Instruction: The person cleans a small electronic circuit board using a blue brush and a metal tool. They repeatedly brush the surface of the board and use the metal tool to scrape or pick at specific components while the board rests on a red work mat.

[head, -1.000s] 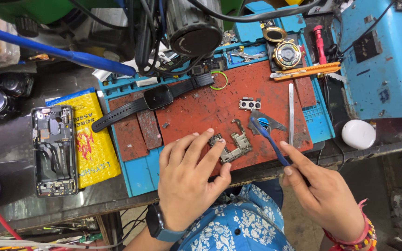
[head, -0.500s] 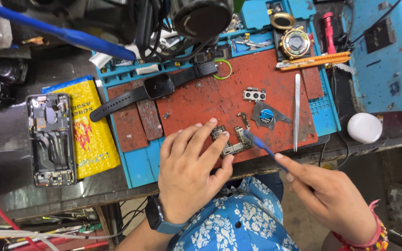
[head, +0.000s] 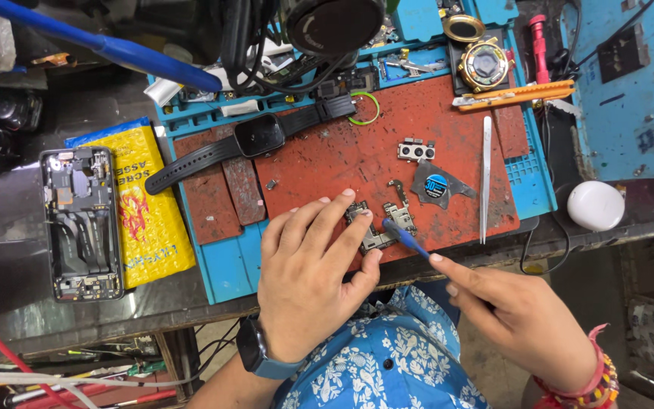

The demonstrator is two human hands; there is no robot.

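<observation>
On the red mat (head: 327, 163), left hand (head: 308, 276) pins a circuit board (head: 369, 227); right hand (head: 520, 322) grips a blue tool (head: 405, 237).

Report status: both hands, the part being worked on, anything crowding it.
Left hand pinning small circuit board to red mat. Right hand holding blue tool, tip at board. Bracket alongside; tweezers to the right.

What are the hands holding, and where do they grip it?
The right hand pinches a blue-handled tool by its rear end. The left hand presses fingertips on a small circuit board.
</observation>
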